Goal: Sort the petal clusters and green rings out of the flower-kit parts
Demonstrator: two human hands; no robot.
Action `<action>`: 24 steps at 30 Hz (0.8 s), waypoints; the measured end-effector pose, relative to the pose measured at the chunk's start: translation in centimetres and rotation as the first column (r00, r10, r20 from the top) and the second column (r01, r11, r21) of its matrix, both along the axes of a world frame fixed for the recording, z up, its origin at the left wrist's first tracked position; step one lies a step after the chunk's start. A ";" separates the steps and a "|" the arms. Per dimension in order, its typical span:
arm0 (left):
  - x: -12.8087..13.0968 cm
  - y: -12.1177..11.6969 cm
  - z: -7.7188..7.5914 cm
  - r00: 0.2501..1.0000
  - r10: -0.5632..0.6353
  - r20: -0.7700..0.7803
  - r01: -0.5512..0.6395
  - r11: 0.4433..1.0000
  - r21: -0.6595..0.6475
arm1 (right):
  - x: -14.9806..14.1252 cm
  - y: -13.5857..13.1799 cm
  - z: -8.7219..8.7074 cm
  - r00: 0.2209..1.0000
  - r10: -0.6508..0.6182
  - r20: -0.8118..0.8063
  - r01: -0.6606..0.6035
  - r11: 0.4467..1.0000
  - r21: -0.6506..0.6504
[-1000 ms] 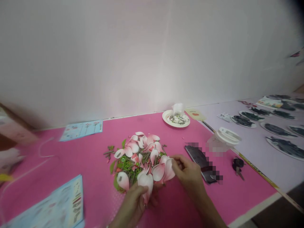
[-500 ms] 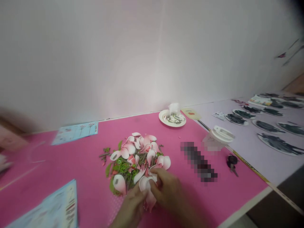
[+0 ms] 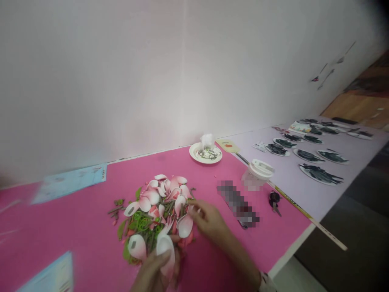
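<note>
Two hands at bottom center: I have the left hand [image 3: 150, 273] gripping one white-pink petal [image 3: 165, 249], right hand [image 3: 208, 219] curled beside the petal pile [image 3: 154, 215], grip unclear.

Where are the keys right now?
In the head view, the keys lie at the right edge of the pink table top, just below and right of the white-lidded cup.

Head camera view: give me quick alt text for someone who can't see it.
At a pile of pink-and-white petals on a pink table, the left hand holds a petal while the right hand is at the pile's edge. A plate and keys lie beyond.
</note>
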State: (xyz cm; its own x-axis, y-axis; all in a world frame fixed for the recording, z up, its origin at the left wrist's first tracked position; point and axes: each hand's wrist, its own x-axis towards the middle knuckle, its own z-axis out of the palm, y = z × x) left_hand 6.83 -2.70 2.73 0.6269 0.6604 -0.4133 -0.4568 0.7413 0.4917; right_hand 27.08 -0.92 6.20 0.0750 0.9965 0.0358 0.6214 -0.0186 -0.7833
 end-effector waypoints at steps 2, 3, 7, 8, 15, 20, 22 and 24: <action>-0.3 0.3 0.0 0.999 0.030 0.015 -0.030 0.999 -0.045 | 2.4 1.1 -0.9 0.965 -0.132 0.226 0.133 0.991 0.011; -0.4 0.4 0.0 0.998 0.043 0.038 -0.041 0.998 -0.056 | 3.4 1.5 -1.4 0.946 -0.136 0.294 0.140 0.990 0.008; -0.1 0.4 0.2 0.992 0.073 0.107 -0.075 0.997 0.015 | 4.3 2.2 -3.4 0.932 -0.157 0.328 0.165 0.986 0.005; 0.1 0.3 0.2 0.991 0.077 0.105 -0.082 0.996 0.042 | 4.2 2.3 -3.6 0.933 -0.168 0.318 0.174 0.985 0.012; 0.4 0.4 0.0 0.997 0.075 0.014 -0.076 0.993 0.086 | 4.2 1.7 -0.7 0.962 -0.238 0.132 0.222 0.967 0.127; 0.8 0.1 0.0 0.998 0.014 0.065 -0.020 0.995 0.096 | 1.6 0.7 1.2 0.973 -0.121 -0.196 0.151 0.978 0.147; 1.0 -0.1 0.1 0.997 -0.008 0.079 0.001 0.996 0.091 | -0.5 0.4 0.9 0.970 0.033 -0.242 -0.014 0.997 0.080; 1.1 -0.2 0.1 0.995 -0.023 0.101 0.014 0.996 0.086 | -2.5 0.2 0.5 0.973 0.113 -0.199 -0.103 0.993 0.060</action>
State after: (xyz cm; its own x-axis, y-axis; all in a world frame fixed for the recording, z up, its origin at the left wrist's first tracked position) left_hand 7.97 -2.94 2.86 0.6751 0.6785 -0.2897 -0.4942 0.7075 0.5052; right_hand 24.55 -0.74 6.71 -0.0225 0.9965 0.0802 0.4466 0.0818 -0.8910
